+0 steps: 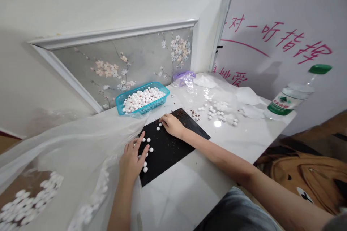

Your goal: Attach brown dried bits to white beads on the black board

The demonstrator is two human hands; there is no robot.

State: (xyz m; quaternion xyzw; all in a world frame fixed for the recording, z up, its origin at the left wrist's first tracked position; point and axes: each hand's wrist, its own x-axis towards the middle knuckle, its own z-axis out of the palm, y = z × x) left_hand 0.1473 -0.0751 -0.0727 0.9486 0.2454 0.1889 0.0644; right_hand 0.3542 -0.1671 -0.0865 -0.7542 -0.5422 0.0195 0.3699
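Note:
A black mat lies on the white table with several small white balls on it, among them a loose white ball. Spread over the balls at the mat's left edge is my left hand, thumb and fingers apart, partly hiding some of them. My right hand rests at the mat's far part, its fingers bent and drawn together beside another white ball. Whatever its fingertips hold is hidden. Small brown bits are scattered on the mat near the right hand.
A blue basket full of white balls with reddish-brown spots stands against the wall. Left lies a large clear plastic bag holding many white balls. More loose balls lie at right, near a green-capped bottle. A brown backpack sits beside the table.

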